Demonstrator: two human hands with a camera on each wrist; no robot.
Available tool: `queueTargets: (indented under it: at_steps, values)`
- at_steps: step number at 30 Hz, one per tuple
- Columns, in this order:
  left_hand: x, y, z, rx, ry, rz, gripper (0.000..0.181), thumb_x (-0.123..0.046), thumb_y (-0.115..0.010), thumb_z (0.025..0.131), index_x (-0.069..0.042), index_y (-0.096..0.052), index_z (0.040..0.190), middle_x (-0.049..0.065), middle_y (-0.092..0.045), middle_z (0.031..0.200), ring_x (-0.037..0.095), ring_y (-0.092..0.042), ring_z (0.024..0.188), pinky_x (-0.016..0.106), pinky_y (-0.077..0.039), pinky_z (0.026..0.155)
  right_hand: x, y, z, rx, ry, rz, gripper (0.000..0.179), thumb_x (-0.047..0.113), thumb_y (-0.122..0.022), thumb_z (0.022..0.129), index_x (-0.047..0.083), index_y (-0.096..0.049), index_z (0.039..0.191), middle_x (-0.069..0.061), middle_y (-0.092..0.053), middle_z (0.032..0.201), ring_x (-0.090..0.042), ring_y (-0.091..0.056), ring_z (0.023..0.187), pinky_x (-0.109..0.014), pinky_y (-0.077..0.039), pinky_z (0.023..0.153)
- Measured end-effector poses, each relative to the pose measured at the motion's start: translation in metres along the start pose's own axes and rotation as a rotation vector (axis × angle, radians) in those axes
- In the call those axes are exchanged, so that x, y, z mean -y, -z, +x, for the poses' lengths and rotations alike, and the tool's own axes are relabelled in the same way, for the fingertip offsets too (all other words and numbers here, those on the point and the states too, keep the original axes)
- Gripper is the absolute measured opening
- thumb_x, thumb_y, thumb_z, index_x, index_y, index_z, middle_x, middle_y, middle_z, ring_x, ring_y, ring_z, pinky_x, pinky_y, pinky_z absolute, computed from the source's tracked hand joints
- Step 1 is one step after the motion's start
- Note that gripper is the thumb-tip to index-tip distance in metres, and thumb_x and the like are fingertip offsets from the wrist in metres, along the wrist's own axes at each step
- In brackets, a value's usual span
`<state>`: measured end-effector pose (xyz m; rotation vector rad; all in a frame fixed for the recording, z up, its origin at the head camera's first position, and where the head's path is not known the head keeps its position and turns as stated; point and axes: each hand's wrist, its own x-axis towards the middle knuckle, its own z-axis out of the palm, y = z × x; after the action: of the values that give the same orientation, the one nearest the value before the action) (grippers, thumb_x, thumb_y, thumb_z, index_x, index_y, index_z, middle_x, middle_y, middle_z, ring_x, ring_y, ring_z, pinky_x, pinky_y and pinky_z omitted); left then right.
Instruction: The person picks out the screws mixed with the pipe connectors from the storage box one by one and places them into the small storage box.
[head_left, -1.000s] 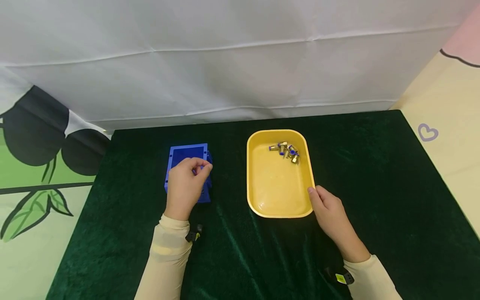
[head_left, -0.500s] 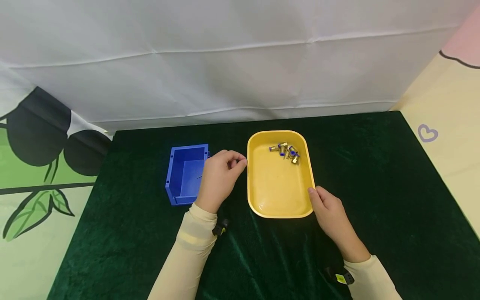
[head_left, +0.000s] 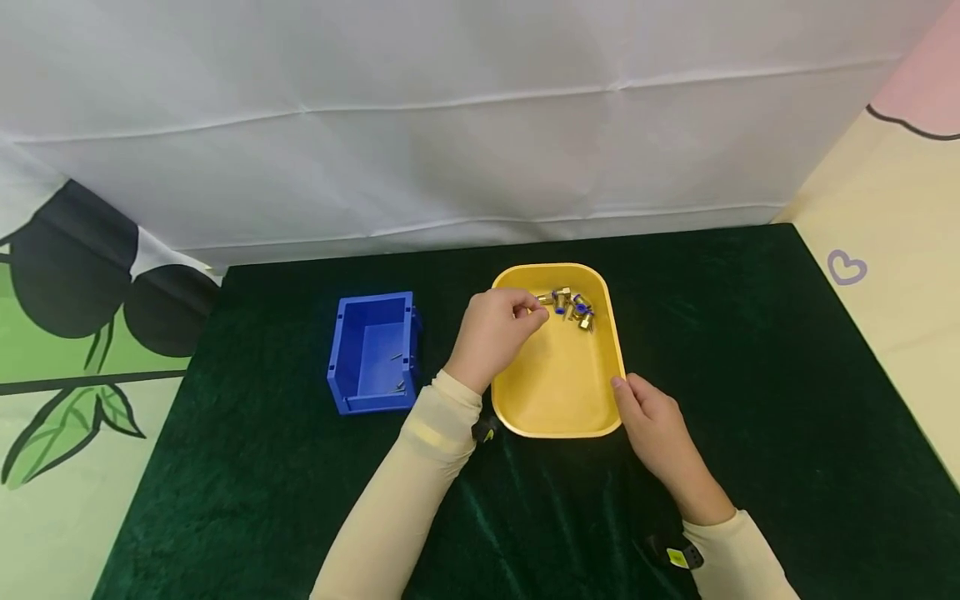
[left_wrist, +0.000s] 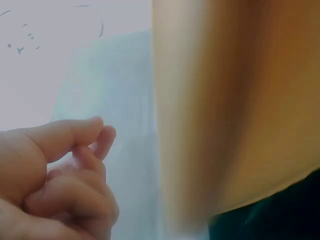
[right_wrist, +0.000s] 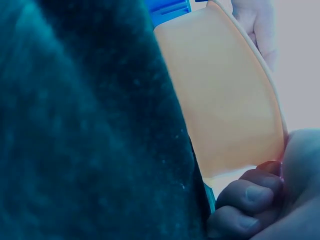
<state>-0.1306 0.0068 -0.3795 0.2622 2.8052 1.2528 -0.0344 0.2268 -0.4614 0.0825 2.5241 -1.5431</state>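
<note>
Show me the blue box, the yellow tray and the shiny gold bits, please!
Blue box [head_left: 377,348]: head view, on its bare inside floor.
Yellow tray [head_left: 558,379]: head view, on the bare part of its bottom.
Shiny gold bits [head_left: 585,321]: head view, on the metal body of the lowest one.

centre: left hand [head_left: 491,336], fingers curled, over yellow tray [head_left: 566,392] near brass fittings [head_left: 572,307] | lower right: right hand [head_left: 660,432] grips tray's right rim | centre left: blue bin [head_left: 375,404], small metal pieces [head_left: 400,387] inside
</note>
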Motion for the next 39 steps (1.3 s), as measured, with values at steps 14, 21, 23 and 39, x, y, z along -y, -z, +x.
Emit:
queueTargets:
  at_steps: [14,21,23,39]
  values:
    - [-0.017,0.004,0.014,0.009,-0.048,0.033,0.018,-0.029,-0.066,0.096,-0.014,-0.075,0.093,-0.002,-0.064,0.079,0.015,-0.055,0.067,0.024,-0.046,0.056,0.000,0.001,0.001,-0.007,-0.024,-0.007,0.048,0.052,-0.038,0.104,0.010,-0.060,0.107,-0.009,-0.060,0.082,-0.027,-0.054,0.059,-0.028,-0.045,0.053]
    - [-0.026,-0.006,0.038,0.032,-0.086,0.137,0.016,-0.024,-0.063,0.097,-0.013,-0.073,0.091,-0.001,-0.061,0.073,0.013,-0.055,0.064,0.022,-0.044,0.057,0.000,0.000,0.001,0.005,-0.013,0.016,0.047,0.050,-0.039,0.105,0.009,-0.061,0.105,-0.009,-0.061,0.082,-0.027,-0.054,0.059,-0.029,-0.045,0.053]
    - [-0.025,-0.010,0.043,0.034,-0.067,0.159,0.016,-0.022,-0.063,0.097,-0.012,-0.073,0.088,-0.001,-0.062,0.073,0.013,-0.055,0.063,0.021,-0.043,0.056,0.000,0.000,0.001,0.007,-0.013,0.014,0.047,0.051,-0.039,0.104,0.009,-0.061,0.105,-0.009,-0.061,0.082,-0.027,-0.055,0.060,-0.029,-0.045,0.053]
    - [0.006,-0.044,0.074,0.044,-0.011,0.329,0.030,-0.017,-0.066,0.093,-0.012,-0.061,0.064,-0.003,-0.052,0.059,0.012,-0.049,0.057,0.022,-0.036,0.057,0.000,0.000,0.001,0.008,-0.005,0.034,0.043,0.046,-0.042,0.105,0.009,-0.062,0.105,-0.009,-0.058,0.079,-0.025,-0.053,0.058,-0.028,-0.044,0.052]
